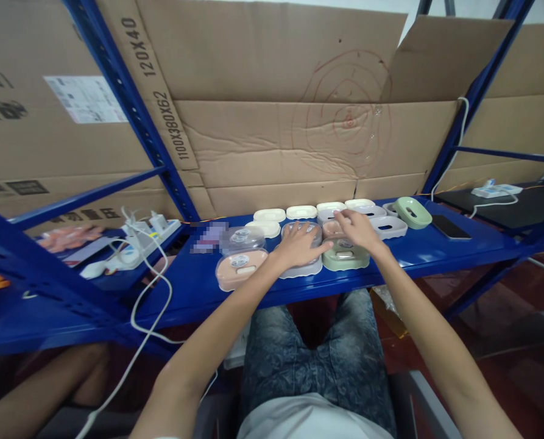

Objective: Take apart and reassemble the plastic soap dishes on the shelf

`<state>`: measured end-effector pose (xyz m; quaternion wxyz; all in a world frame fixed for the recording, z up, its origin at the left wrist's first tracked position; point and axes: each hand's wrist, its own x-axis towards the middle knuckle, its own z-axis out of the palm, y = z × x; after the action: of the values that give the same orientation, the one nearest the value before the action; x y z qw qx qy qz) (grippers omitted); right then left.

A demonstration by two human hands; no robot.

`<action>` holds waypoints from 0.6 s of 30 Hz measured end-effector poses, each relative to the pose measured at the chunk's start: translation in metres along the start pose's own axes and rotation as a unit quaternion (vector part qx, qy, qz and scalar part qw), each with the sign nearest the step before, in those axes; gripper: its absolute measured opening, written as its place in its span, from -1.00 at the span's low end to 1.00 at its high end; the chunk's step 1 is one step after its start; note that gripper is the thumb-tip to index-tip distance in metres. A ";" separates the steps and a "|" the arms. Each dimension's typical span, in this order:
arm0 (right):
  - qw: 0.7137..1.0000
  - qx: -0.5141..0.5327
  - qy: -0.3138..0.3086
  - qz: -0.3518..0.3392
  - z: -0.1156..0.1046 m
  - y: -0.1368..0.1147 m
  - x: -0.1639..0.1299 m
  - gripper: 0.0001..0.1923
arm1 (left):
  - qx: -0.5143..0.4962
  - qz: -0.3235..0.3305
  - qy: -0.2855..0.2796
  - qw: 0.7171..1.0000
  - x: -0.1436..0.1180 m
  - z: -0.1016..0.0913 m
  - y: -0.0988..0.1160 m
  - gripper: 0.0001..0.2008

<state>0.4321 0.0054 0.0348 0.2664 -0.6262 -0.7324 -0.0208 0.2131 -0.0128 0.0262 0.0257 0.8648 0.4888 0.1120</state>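
Observation:
Fingers spread, my left hand point(299, 246) lies flat on a grey oval plastic box point(303, 268) with a clear lid, which looks like a soap box. My right hand point(359, 230) reaches over a pink box point(333, 230), its fingers apart and touching or just above it. In front of that stands a green box point(345, 257) with a clear lid and a round label. Left of my left hand is a pink lidded box point(239, 270), with another clear-lidded box point(243, 239) behind it. My palms hide parts of the middle boxes.
Cream oval pieces point(270, 215) line the back of the blue shelf point(189, 283). Grey trays point(389, 227), a green tray point(413, 213) and a phone point(451, 227) lie to the right. White cables point(150, 280) hang at left beside a power strip point(162, 230). Cardboard point(262, 134) closes the back.

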 end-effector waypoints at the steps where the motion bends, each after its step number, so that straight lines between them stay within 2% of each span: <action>1: 1.000 0.012 0.010 -0.003 -0.005 0.005 0.003 -0.30 | -0.002 -0.002 -0.002 1.000 0.000 -0.001 0.000 -0.17; 5: 0.998 0.026 0.064 0.002 -0.028 0.042 0.013 -0.28 | -0.021 -0.017 -0.012 1.000 -0.001 -0.009 -0.001 -0.12; 9: 0.996 -0.037 0.086 0.003 -0.036 0.099 0.013 -0.41 | -0.001 -0.032 0.012 0.999 0.008 -0.033 -0.013 -0.20; 13: 0.993 -0.101 0.061 0.015 -0.017 0.143 -0.003 -0.43 | 0.025 -0.052 0.003 0.998 0.030 -0.062 -0.036 -0.35; 18: 0.988 -0.149 0.030 -0.003 0.013 0.166 -0.026 -0.47 | 0.065 -0.091 -0.073 0.991 0.063 -0.077 -0.069 -0.60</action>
<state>0.5836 0.0222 -0.0375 0.1923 -0.6555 -0.7148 -0.1497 0.1699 0.0718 0.1014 0.0150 0.8223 0.5687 0.0133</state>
